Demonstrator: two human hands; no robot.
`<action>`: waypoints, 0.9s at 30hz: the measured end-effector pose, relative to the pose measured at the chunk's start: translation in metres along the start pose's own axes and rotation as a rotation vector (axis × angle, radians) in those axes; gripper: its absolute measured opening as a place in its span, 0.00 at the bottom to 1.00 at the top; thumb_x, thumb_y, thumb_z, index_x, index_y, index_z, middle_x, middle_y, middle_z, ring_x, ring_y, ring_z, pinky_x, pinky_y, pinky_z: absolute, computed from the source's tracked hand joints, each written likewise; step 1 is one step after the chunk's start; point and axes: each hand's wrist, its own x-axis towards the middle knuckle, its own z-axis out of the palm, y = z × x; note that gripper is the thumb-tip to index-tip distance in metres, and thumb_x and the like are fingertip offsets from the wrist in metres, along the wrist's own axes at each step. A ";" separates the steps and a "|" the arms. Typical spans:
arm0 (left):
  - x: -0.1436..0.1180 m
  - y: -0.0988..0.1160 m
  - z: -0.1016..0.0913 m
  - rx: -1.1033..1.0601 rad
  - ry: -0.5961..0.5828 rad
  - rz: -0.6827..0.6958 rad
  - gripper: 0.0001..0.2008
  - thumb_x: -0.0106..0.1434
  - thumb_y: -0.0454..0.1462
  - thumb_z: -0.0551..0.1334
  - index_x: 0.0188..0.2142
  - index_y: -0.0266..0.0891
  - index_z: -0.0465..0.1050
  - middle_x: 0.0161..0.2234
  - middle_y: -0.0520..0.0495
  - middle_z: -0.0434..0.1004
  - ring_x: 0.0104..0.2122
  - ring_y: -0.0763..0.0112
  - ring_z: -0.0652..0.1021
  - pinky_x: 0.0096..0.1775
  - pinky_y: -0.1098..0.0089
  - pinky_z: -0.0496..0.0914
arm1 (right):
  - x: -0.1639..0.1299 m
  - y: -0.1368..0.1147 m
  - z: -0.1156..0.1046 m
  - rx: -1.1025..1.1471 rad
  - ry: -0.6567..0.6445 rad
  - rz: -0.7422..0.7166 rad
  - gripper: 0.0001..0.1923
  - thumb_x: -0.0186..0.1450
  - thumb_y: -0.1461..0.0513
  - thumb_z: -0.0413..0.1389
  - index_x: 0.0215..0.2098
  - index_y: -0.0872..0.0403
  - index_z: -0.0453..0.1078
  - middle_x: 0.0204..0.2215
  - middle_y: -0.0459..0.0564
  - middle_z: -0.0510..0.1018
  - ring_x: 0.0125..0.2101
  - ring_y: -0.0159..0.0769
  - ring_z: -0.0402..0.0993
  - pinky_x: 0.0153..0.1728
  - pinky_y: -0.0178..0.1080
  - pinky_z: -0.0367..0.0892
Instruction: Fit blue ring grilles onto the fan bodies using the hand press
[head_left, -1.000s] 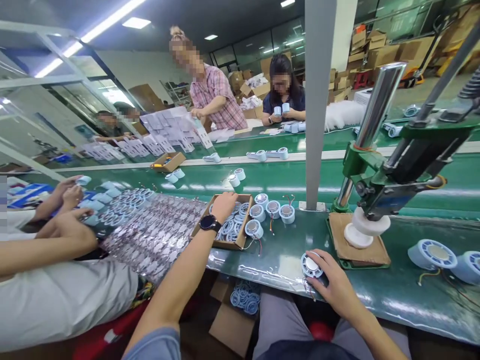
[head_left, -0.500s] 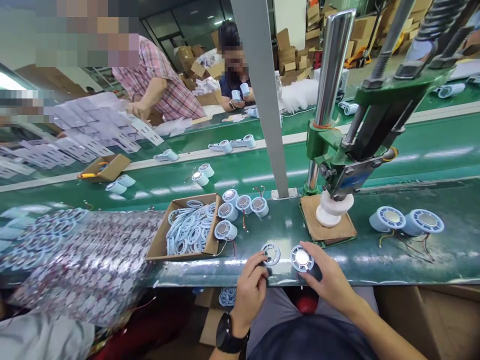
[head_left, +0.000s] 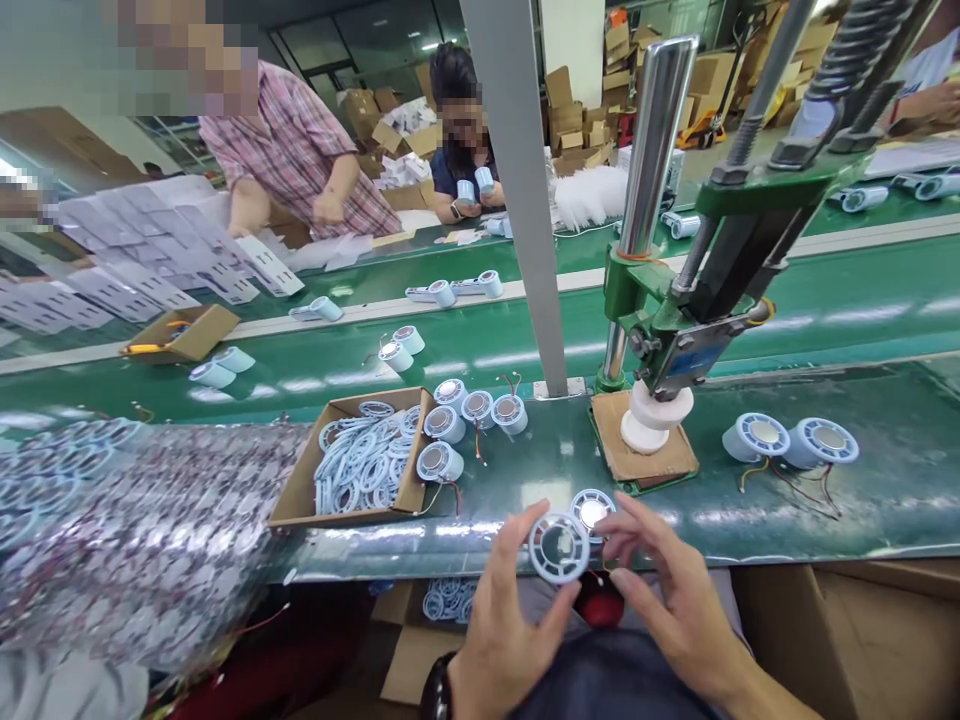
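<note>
My left hand [head_left: 514,590] grips a light blue slotted plastic ring [head_left: 559,577] between thumb and fingers, raised above the bench edge with its face toward me. Just behind it stands a short light blue cylinder [head_left: 591,510] with a silver disc in its slotted top, partly covered by the ring. Close to the cylinder's right side, my right hand [head_left: 667,590] is open, thumb and fingers apart; whether a fingertip touches the cylinder I cannot tell. Farther left, a cardboard box [head_left: 292,503] holds many similar rings.
A green hand press [head_left: 679,350] with a white pad stands over a cardboard-covered base [head_left: 611,425]. Two wired cylinders [head_left: 761,437] sit right of it, and several more [head_left: 441,462] beside the ring box. A metal post [head_left: 525,200] rises behind. Two people work across the green conveyor [head_left: 480,325].
My left hand has lifted the ring off the bench and brought it right, in front of the cylinder. My right hand's fingers have come away from around the cylinder and spread.
</note>
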 end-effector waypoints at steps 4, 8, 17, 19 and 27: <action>-0.003 0.021 -0.005 -0.199 0.002 0.048 0.46 0.67 0.32 0.64 0.72 0.54 0.35 0.57 0.36 0.76 0.54 0.54 0.80 0.51 0.52 0.77 | 0.005 -0.034 0.007 0.531 -0.242 0.336 0.26 0.69 0.53 0.59 0.63 0.50 0.66 0.40 0.53 0.83 0.37 0.36 0.81 0.38 0.35 0.76; -0.010 0.023 -0.005 -0.376 0.008 -0.120 0.48 0.65 0.40 0.68 0.72 0.57 0.36 0.56 0.38 0.76 0.52 0.52 0.81 0.50 0.50 0.79 | 0.007 -0.038 0.010 0.707 -0.253 0.377 0.26 0.66 0.55 0.62 0.61 0.50 0.69 0.37 0.51 0.83 0.38 0.35 0.81 0.39 0.34 0.75; 0.004 0.038 -0.004 -0.576 0.088 -0.200 0.47 0.61 0.45 0.71 0.70 0.61 0.44 0.54 0.43 0.78 0.46 0.61 0.84 0.45 0.63 0.82 | 0.008 -0.032 0.008 0.807 -0.291 0.431 0.27 0.66 0.52 0.63 0.60 0.51 0.72 0.33 0.50 0.82 0.31 0.30 0.76 0.34 0.32 0.73; 0.006 0.040 -0.004 -0.565 0.107 -0.197 0.46 0.61 0.46 0.71 0.70 0.60 0.46 0.53 0.43 0.78 0.45 0.62 0.84 0.45 0.64 0.81 | 0.009 -0.030 0.009 0.801 -0.289 0.436 0.27 0.66 0.51 0.62 0.60 0.52 0.72 0.33 0.50 0.82 0.29 0.29 0.74 0.34 0.33 0.73; 0.002 0.038 -0.003 -0.522 0.134 -0.272 0.48 0.55 0.49 0.74 0.69 0.58 0.50 0.52 0.44 0.78 0.46 0.61 0.83 0.45 0.65 0.81 | 0.012 -0.027 0.012 0.910 -0.294 0.541 0.26 0.64 0.50 0.64 0.58 0.50 0.74 0.31 0.49 0.81 0.27 0.29 0.75 0.31 0.33 0.71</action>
